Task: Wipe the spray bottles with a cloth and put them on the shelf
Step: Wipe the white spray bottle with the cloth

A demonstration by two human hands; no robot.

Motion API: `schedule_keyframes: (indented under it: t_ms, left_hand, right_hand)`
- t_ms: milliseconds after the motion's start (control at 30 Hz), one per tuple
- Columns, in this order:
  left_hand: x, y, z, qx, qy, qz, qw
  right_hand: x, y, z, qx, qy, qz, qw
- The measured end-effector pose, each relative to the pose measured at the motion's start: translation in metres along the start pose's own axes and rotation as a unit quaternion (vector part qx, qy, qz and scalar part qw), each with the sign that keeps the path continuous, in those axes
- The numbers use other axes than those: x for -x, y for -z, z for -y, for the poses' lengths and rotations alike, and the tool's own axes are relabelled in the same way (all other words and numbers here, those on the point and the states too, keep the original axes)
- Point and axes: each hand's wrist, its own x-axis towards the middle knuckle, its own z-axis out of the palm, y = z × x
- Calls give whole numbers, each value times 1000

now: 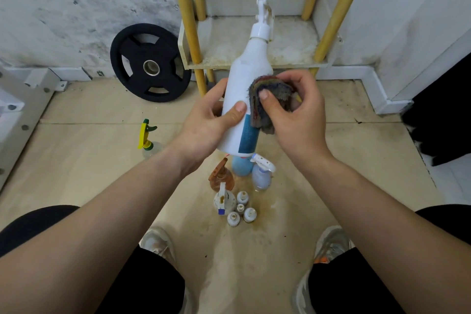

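White spray bottle (249, 66), tilted, gripped by the left hand (204, 122); the right hand (298, 115) pinches a bunched cloth (279, 88) against it. Beyond the fingertips stands the shelf (293, 43); beneath them smaller bottles (242, 197) cluster, a blue bottle (240, 167) half hidden.

One view only. The wide-angle camera sits on the person's head and faces forward and steeply down. The left hand (206, 120) and right hand (293, 115) fill the frame centre, close to the lens. The white shelf board between yellow round posts (293, 43) lies at the top edge, farther off; the beige floor panels (102, 160) spread below.
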Motion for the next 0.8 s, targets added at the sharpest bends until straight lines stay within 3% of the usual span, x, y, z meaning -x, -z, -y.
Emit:
schedule_keyframes:
  t_ms: [100, 200, 467, 700, 800]
  left_hand:
    - [2, -5, 4, -46, -20, -4, 999]
    - [2, -9, 5, -20, -21, -15, 999]
    - [-6, 7, -1, 68, 32, -108, 991]
    - [0, -8, -2, 80, 53, -44, 994]
    - [-3, -8, -5, 123, 64, -68, 988]
  right_hand:
    - [-10, 2, 3, 14, 15, -38, 999]
    - [-10, 1, 1, 32, 30, -43, 998]
    - [37, -8, -30, 104, 52, 128, 985]
    - [3, 0, -12, 28, -35, 3, 999]
    - [4, -2, -17, 13, -58, 15, 998]
